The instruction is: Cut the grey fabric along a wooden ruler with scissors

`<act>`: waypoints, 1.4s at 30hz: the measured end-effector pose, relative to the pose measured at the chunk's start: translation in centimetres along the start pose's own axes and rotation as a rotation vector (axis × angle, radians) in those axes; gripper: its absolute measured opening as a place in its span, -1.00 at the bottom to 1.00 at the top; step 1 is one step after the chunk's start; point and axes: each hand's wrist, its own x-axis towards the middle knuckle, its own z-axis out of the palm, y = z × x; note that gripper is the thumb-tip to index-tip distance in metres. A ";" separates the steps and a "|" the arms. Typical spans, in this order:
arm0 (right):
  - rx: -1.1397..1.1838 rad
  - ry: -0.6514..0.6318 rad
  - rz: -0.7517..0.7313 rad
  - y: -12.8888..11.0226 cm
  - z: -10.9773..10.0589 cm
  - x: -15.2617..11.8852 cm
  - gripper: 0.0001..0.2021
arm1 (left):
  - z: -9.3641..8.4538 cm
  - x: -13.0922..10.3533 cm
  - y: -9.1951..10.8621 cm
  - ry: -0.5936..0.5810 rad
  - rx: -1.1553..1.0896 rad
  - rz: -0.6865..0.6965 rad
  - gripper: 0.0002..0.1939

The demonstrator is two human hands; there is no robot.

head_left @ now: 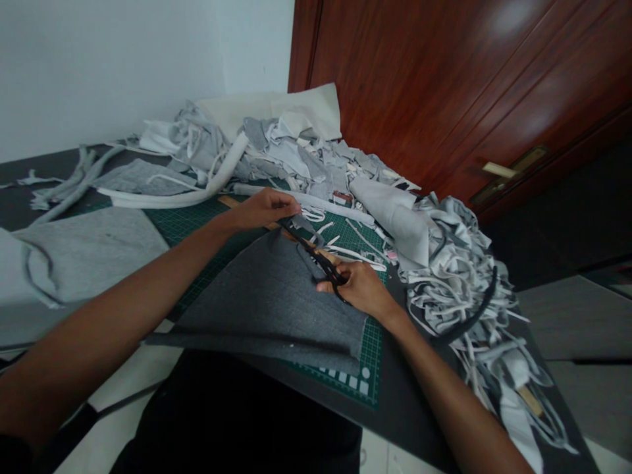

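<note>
A dark grey piece of fabric (276, 303) lies over the green cutting mat (372, 368), its near edge folded along the table's front. My right hand (363, 286) grips black scissors (323, 263) by the handles, with the blades pointing up and left along the fabric's far edge. At the blade tips, my left hand (271, 209) pinches the far corner of the same fabric between thumb and fingers. A small grey strip of cloth (307, 228) hangs beside the blades. A wooden ruler (228, 201) is partly hidden under my left hand.
A heap of grey and white fabric scraps (296, 158) covers the back of the table. More tangled strips (449, 263) pile up at the right. Light grey cloth (99, 247) lies at the left. Behind stands a brown wooden door (419, 85) with a handle.
</note>
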 end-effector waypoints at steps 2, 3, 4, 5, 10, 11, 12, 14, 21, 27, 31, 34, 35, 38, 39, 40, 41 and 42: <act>-0.006 -0.004 0.006 0.0 0.0 0.1 -0.42 | 0.1 0.0 0.1 0.005 0.000 -0.001 -0.46; -0.010 -0.005 0.011 -0.1 0.0 0.1 -0.42 | 0.2 0.0 0.1 0.011 -0.002 -0.001 -0.44; -0.014 -0.004 0.016 -0.1 0.1 0.1 -0.43 | 0.2 0.0 0.2 0.019 -0.004 0.000 -0.42; -0.020 0.001 0.020 -0.1 0.1 0.0 -0.44 | 0.3 0.0 0.2 0.030 -0.004 0.000 -0.41; -0.051 0.043 0.028 -0.2 0.3 -0.1 -0.50 | 0.4 0.0 0.3 0.108 0.021 0.008 -0.34; -0.058 0.048 0.033 -0.2 0.3 -0.1 -0.51 | 0.5 0.1 0.2 0.120 0.030 0.009 -0.33; -0.063 0.051 0.037 -0.3 0.3 -0.1 -0.51 | 0.5 0.1 0.2 0.128 0.037 0.012 -0.33; -0.072 0.056 0.037 -0.3 0.3 -0.1 -0.52 | 0.6 0.1 0.2 0.130 0.042 0.022 -0.34; -0.057 0.014 0.067 0.0 0.2 0.2 -0.50 | 0.3 0.1 0.6 0.231 -0.003 0.019 -0.39; -0.045 0.005 0.065 0.2 0.2 0.3 -0.48 | 0.2 0.1 0.5 0.228 0.003 -0.012 -0.43; -0.041 0.007 0.057 0.1 0.2 0.2 -0.48 | 0.5 0.4 -0.1 0.242 -0.021 0.031 -0.42; -0.053 0.021 0.065 -0.1 0.3 0.2 -0.49 | 0.7 0.7 -0.6 0.260 -0.124 0.076 -0.46; -0.060 0.023 0.068 -0.1 0.3 0.2 -0.49 | 0.8 0.8 -0.7 0.267 -0.154 0.087 -0.47; -0.080 0.018 0.076 -0.2 0.3 0.2 -0.50 | 0.7 0.9 -1.0 0.297 -0.193 0.116 -0.50; -0.087 0.018 0.075 -0.3 0.2 0.2 -0.50 | 0.7 0.9 -1.1 0.312 -0.199 0.131 -0.51; -0.095 0.016 0.072 -0.3 0.2 0.3 -0.50 | 0.6 1.0 -1.2 0.330 -0.205 0.150 -0.51; -0.102 0.014 0.068 -0.4 0.2 0.3 -0.51 | 0.6 1.0 -1.4 0.352 -0.208 0.168 -0.52; -0.106 0.012 0.066 -0.4 0.1 0.3 -0.51 | 0.5 1.1 -1.6 0.376 -0.208 0.183 -0.53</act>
